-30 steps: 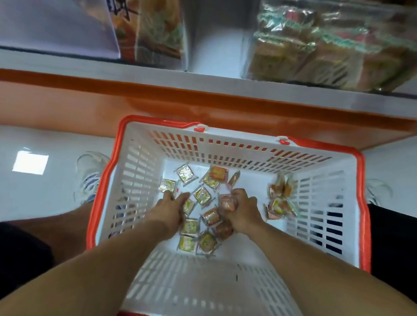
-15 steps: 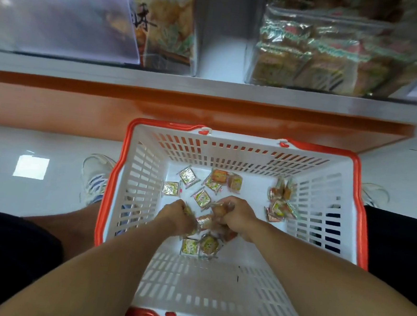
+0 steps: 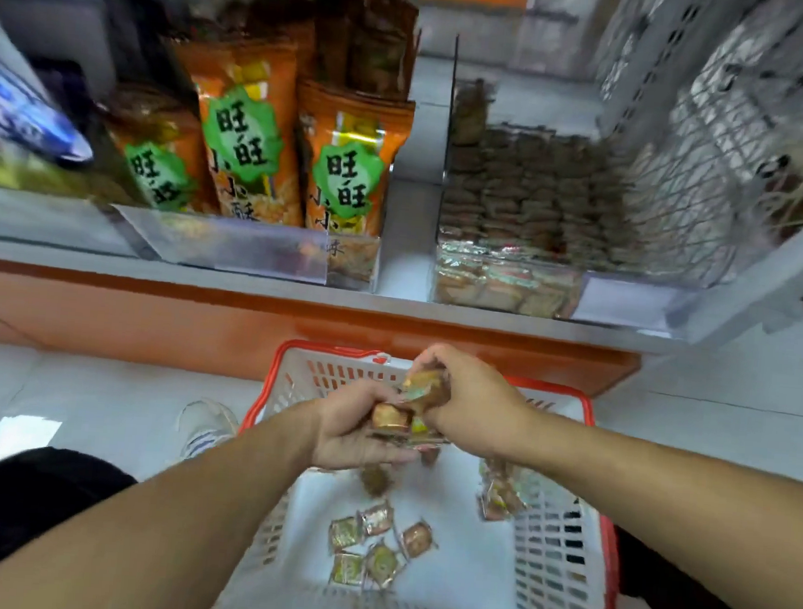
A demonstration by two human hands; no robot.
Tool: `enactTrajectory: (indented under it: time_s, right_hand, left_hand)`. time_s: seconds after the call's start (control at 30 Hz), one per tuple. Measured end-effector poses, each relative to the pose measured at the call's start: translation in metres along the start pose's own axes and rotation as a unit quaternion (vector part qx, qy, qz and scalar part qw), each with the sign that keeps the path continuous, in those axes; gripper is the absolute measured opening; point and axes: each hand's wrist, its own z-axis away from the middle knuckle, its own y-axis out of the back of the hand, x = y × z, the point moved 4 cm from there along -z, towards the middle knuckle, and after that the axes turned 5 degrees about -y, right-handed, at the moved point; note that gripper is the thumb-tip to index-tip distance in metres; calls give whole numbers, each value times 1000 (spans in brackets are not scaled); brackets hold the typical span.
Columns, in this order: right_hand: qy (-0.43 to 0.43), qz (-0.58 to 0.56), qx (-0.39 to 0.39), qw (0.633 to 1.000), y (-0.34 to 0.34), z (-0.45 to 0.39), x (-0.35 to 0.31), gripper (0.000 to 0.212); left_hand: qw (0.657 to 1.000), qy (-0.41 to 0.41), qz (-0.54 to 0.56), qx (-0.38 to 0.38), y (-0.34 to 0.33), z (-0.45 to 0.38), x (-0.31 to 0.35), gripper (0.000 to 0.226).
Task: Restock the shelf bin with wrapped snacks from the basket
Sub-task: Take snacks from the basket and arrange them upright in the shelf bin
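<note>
Shelf (image 3: 390, 306) running across the top half, white with an orange base below it. Clear bin (image 3: 507, 283) at about 1 o'clock, packed with rows of wrapped snacks, pretty blurry. Orange bags (image 3: 245, 133) standing upright in the next bin over, around 11 o'clock, with a blue pack (image 3: 16, 110) way out at 10.

Basket (image 3: 554, 595) on the floor at 6 o'clock, white slotted walls, red rim, just in front of the shelf base. Shoe (image 3: 207, 426) peeking out beside its left wall, roughly 8 o'clock.

Both hands up over the basket's far end, close together, nearly touching. Left hand (image 3: 356, 433) palm-ish up, fingers curled around a small bunch of snacks (image 3: 390, 419). Right hand (image 3: 473, 406) just to the right and a bit higher, fingers wrapped around more of them, one packet poking out toward 12. Can't tell exactly how many in either grip, too blurred.

Loose packets (image 3: 370, 549) lying flat on the basket floor near 6 o'clock, plus a smaller pile (image 3: 499, 497) against the right wall around 4. One blurry packet (image 3: 375, 479) just under the left hand; can't tell if it's resting or mid-air.
</note>
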Motion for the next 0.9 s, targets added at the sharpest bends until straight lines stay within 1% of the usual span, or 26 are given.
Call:
enactTrajectory:
  time_s: [0.03, 0.1, 0.13, 0.17, 0.2, 0.27, 0.33, 0.37, 0.43, 0.5, 0.6, 0.67, 0.77, 0.8, 0.83, 0.9]
  right_hand:
    - [28, -1, 25, 999, 19, 12, -14, 36]
    - [70, -21, 59, 996, 54, 35, -38, 39]
    - [90, -32, 75, 993, 70, 43, -48, 40]
    - [109, -44, 93, 989, 83, 51, -56, 41]
    - [127, -64, 112, 984, 94, 56, -64, 42]
    - [172, -111, 161, 966, 109, 64, -77, 40]
    - [222, -148, 211, 940, 117, 68, -87, 38]
    - [239, -170, 226, 929, 120, 68, -91, 39]
    - [268, -190, 241, 913, 122, 67, -96, 43]
    - [296, -208, 242, 900, 123, 65, -97, 46]
    - [304, -244, 227, 892, 123, 61, -93, 55]
    - [294, -239, 239, 894, 123, 62, -90, 58]
    - [250, -224, 272, 902, 121, 64, -86, 58]
    - [235, -224, 278, 904, 119, 63, -84, 59]
    - [225, -222, 283, 906, 117, 63, -83, 61]
    - [224, -211, 282, 909, 114, 62, -82, 61]
  left_hand:
    - [1000, -12, -2, -28, -20, 10, 12, 39]
    - [996, -41, 0, -83, -60, 32, 34, 59]
    - [993, -52, 1, -103, -76, 43, 45, 68]
    - [991, -61, 0, -117, -91, 55, 54, 72]
    - [989, -69, -6, -129, -104, 66, 63, 70]
    - [985, -105, -31, -134, -126, 88, 77, 53]
    - [977, -173, -84, -97, -143, 103, 87, 32]
    - [969, -206, -112, -75, -149, 109, 90, 27]
    - [959, -252, -122, -40, -154, 118, 93, 27]
    - [959, -268, -83, -44, -153, 121, 96, 27]
    - [966, -243, -14, -87, -157, 121, 97, 31]
    - [968, -225, -7, -108, -160, 118, 93, 38]
    - [970, -207, -13, -123, -159, 115, 85, 68]
    - [970, -212, -27, -120, -158, 115, 82, 73]
    - [967, -221, -48, -117, -158, 115, 80, 73]
    - [960, -235, -97, -119, -160, 116, 78, 62]
